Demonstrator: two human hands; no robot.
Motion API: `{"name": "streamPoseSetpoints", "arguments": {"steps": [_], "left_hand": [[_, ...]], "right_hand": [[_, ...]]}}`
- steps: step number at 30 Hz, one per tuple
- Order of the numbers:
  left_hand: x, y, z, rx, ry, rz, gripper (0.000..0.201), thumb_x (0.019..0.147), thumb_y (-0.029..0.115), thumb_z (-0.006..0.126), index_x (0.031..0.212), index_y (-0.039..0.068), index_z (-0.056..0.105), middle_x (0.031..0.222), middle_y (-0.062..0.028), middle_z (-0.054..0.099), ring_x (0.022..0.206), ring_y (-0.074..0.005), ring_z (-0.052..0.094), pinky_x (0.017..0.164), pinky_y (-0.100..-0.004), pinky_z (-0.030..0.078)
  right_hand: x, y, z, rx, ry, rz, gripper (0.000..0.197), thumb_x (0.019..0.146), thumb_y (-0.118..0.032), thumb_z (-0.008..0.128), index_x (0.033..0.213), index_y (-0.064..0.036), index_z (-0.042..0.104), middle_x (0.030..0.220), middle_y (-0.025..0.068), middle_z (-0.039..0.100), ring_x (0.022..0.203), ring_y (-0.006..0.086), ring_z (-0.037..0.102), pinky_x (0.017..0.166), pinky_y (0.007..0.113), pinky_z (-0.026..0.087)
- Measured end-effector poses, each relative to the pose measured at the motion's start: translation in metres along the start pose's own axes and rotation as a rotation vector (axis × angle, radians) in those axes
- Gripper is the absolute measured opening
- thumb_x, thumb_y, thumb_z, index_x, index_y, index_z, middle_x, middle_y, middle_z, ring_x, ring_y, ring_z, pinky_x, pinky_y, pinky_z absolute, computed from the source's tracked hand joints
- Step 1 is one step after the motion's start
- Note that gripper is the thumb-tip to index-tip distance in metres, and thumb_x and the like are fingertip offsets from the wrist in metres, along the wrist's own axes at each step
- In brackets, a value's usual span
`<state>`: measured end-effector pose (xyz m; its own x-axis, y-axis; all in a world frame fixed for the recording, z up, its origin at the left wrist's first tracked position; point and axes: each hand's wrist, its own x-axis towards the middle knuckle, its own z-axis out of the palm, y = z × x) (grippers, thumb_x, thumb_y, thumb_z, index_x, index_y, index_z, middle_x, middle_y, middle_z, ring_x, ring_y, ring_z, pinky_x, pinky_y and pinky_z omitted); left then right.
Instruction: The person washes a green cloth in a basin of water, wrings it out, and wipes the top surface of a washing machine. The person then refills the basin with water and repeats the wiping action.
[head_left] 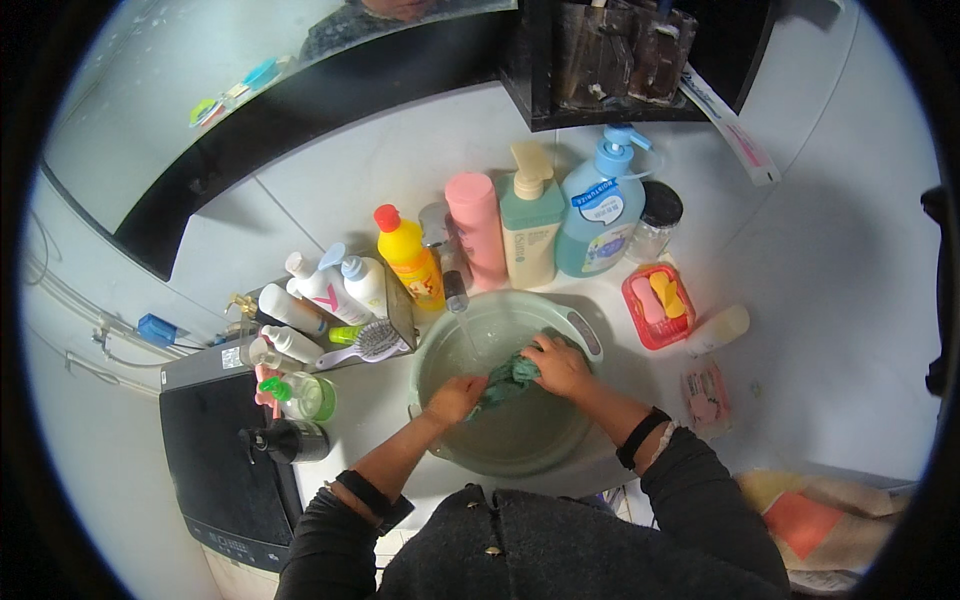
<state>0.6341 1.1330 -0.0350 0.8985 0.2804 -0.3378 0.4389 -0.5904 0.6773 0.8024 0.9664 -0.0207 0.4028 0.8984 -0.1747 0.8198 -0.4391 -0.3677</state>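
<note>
A pale green basin (432, 345) of cloudy water stands on the white counter under a metal faucet (455, 290), from which a thin stream runs. Over the basin, a bunched dark green cloth (512, 376) stretches between my two hands. Its left end is gripped in my closed left hand (456, 399). My right hand (556, 364) is wrapped over the cloth's other end, near the basin's right handle. The cloth's lower part sits at the water, and its full shape is hidden.
Behind the basin stand a yellow bottle (408, 258), a pink bottle (476, 230) and pump bottles (604, 210). A red soap dish (658, 306) lies to the right. A hairbrush (375, 342) and more bottles are left, beside a black washing machine (225, 455). A dark shelf (640, 115) overhangs the back.
</note>
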Motion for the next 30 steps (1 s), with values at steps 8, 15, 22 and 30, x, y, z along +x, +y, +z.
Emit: {"name": "streamPoseSetpoints", "arguments": {"steps": [8, 15, 22, 30], "left_hand": [[-0.009, 0.013, 0.023, 0.814, 0.018, -0.004, 0.056, 0.082, 0.025, 0.05, 0.134, 0.011, 0.035, 0.139, -0.0223, 0.025, 0.127, -0.0449, 0.025, 0.101, -0.0517, 0.028], [0.001, -0.012, 0.027, 0.379, -0.026, -0.166, 0.045, 0.081, 0.016, 0.047, 0.125, 0.008, 0.043, 0.13, -0.0224, 0.036, 0.105, -0.0399, 0.048, 0.089, -0.0431, 0.043], [0.007, -0.01, 0.007, -1.089, -0.249, -0.278, 0.046, 0.086, 0.038, 0.048, 0.12, 0.007, 0.047, 0.11, -0.0145, 0.056, 0.098, -0.0309, 0.056, 0.087, -0.0435, 0.044], [0.007, 0.035, 0.031, -1.899, -0.247, 0.057, 0.04, 0.092, 0.041, 0.043, 0.112, 0.008, 0.053, 0.101, -0.0069, 0.059, 0.091, -0.0216, 0.057, 0.077, -0.0373, 0.044]], "right_hand": [[-0.014, -0.016, 0.062, -0.257, -0.337, -0.116, 0.058, 0.083, -0.029, 0.049, 0.136, -0.0115, 0.033, 0.145, 0.0191, 0.012, 0.134, 0.04, 0.01, 0.104, 0.056, 0.016], [0.004, -0.007, 0.054, 0.178, -0.236, 0.061, 0.044, 0.081, -0.026, 0.051, 0.119, -0.0034, 0.049, 0.127, 0.0259, 0.04, 0.121, 0.0331, 0.038, 0.098, 0.047, 0.03], [0.001, -0.033, 0.004, 0.905, 0.058, 0.312, 0.038, 0.07, -0.01, 0.059, 0.106, 0.0, 0.052, 0.103, 0.0216, 0.054, 0.099, 0.0318, 0.054, 0.081, 0.037, 0.043], [-0.03, -0.112, 0.001, 0.556, 0.765, -0.15, 0.037, 0.059, -0.015, 0.064, 0.093, -0.0083, 0.052, 0.117, 0.0187, 0.043, 0.112, 0.0485, 0.035, 0.094, 0.059, 0.028]]}}
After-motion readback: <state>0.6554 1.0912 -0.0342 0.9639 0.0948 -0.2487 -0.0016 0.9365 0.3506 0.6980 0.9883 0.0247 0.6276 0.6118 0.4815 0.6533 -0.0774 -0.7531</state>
